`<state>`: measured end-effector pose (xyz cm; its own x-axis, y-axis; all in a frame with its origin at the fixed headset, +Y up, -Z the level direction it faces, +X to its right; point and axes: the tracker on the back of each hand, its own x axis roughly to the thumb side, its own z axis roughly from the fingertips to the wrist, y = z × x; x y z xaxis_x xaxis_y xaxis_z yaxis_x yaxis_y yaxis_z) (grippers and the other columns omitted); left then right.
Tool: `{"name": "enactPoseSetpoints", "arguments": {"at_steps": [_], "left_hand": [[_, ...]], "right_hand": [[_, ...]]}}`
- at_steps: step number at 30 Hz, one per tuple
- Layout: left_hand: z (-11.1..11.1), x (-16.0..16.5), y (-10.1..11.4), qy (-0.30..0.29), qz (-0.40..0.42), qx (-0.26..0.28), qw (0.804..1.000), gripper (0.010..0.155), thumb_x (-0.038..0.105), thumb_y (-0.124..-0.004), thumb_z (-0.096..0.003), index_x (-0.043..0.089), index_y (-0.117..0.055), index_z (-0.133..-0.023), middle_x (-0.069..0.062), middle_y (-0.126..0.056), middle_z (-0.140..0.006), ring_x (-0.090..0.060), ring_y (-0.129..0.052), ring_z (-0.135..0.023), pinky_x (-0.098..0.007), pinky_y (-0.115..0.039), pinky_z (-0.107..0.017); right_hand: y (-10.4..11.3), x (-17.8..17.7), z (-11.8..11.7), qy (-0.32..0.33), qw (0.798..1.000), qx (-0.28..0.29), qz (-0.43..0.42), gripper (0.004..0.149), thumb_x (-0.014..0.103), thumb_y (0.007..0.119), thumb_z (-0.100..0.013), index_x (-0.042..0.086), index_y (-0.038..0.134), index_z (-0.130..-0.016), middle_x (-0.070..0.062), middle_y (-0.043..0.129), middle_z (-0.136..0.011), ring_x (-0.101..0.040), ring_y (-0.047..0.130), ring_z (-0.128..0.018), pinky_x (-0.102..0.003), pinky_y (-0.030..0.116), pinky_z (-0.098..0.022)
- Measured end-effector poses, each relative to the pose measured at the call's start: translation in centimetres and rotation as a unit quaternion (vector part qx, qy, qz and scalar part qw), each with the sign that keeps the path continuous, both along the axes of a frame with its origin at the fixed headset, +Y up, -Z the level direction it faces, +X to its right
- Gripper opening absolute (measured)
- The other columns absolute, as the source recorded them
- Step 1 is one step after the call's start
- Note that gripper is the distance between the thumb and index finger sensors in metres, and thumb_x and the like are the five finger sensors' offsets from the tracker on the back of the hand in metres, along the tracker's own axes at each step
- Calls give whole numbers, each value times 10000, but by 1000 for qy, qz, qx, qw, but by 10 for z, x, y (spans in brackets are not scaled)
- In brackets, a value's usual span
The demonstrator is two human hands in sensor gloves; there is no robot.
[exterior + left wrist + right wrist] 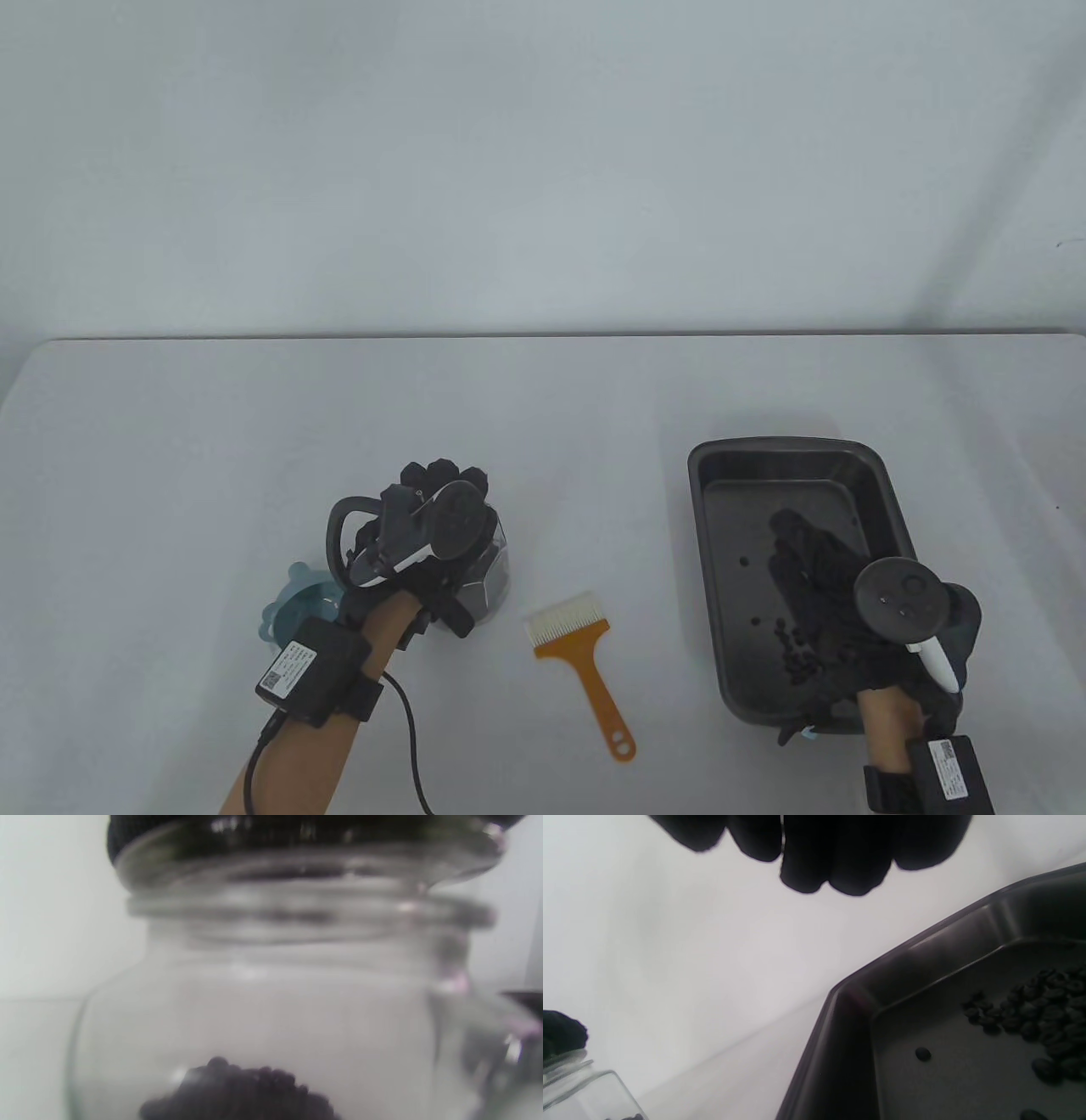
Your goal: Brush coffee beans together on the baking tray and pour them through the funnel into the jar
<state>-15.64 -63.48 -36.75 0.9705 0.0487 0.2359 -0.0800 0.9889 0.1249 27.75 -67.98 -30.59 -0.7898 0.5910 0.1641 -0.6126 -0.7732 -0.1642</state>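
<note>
My left hand (437, 509) grips the glass jar (499, 577) from above, its fingers curled over the mouth. In the left wrist view the jar (271, 984) fills the frame, with a small heap of coffee beans (237, 1090) at its bottom. The dark baking tray (700, 509) lies at the right, with beans (793, 654) gathered near its front. My right hand (806, 552) is stretched out over the tray, its fingers (818, 857) straight and holding nothing. The orange brush (585, 658) lies on the table between jar and tray. A pale blue funnel (293, 607) lies left of the jar, partly hidden by my left wrist.
A few stray beans (922, 1054) lie apart from the heap (1031, 1010) on the tray floor. The jar (581, 1086) shows at the lower left of the right wrist view. The table's far edge meets a plain white wall.
</note>
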Motion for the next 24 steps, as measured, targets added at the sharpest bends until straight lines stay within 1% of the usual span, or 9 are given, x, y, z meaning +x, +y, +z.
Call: {"name": "enactPoseSetpoints", "arguments": {"at_steps": [2,5,7,9,11,13,16,19,24], "left_hand": [[7,-4,10,-15,23,16,999,585,623,-673,-497,296,-696,-981,-75,-758,-991,-307,-878,-790,-473,-844,-502],[34,-5,25,-50,20,41,998,586,625,-669,-497,298,-693,-983,-73,-755,-994,-302,-877,-794,-468,-841,-506],[55,-4,27,-74,1,51,996,587,628,-667,-497,301,-695,-983,-71,-755,-995,-300,-878,-794,-466,-841,-505],[75,-3,24,-90,-17,51,995,587,629,-667,-496,301,-697,-982,-71,-758,-994,-298,-880,-792,-464,-843,-504],[96,-4,14,-108,-36,46,993,589,630,-668,-495,300,-699,-982,-71,-760,-992,-297,-883,-789,-463,-844,-502],[111,-7,3,-116,-48,38,991,589,631,-667,-494,300,-700,-981,-69,-760,-992,-296,-884,-788,-461,-845,-501],[124,-13,-18,-122,-57,17,991,592,632,-667,-492,298,-699,-980,-68,-762,-990,-293,-886,-787,-459,-846,-501],[129,-17,-40,-122,-60,-17,991,594,633,-667,-491,298,-698,-980,-55,-760,-992,-292,-885,-788,-458,-847,-502],[122,-19,-73,-110,-65,-64,990,599,633,-665,-490,295,-689,-983,-68,-753,-993,-290,-880,-793,-457,-844,-507]], "right_hand": [[0,0,0,0,1000,1,0,533,452,680,-495,295,637,-1003,-74,795,-919,-320,838,-786,-539,709,-605],[0,0,0,0,1000,0,2,534,452,680,-495,296,636,-1003,-74,796,-919,-321,839,-785,-540,709,-604],[0,0,0,0,1000,-1,3,532,453,679,-495,297,637,-1002,-75,796,-919,-320,839,-785,-539,709,-604],[0,-1,0,1,1000,-1,4,532,452,680,-495,296,637,-1003,-75,795,-919,-321,839,-785,-540,708,-604],[0,-1,0,1,1000,0,4,533,452,680,-495,294,639,-1002,-75,796,-918,-320,839,-785,-540,709,-604],[0,-2,0,2,1000,0,3,532,451,680,-495,295,640,-1001,-76,795,-919,-321,838,-786,-540,709,-604],[0,-3,0,3,1000,1,5,532,452,680,-495,295,639,-1001,-75,796,-918,-319,840,-784,-540,710,-603],[-1,-3,0,4,1000,0,6,533,452,680,-495,293,638,-1002,-75,797,-917,-321,839,-784,-539,710,-603],[-1,-5,1,4,1000,-1,9,532,451,681,-494,293,641,-1001,-77,798,-916,-322,839,-784,-541,709,-603]]}}
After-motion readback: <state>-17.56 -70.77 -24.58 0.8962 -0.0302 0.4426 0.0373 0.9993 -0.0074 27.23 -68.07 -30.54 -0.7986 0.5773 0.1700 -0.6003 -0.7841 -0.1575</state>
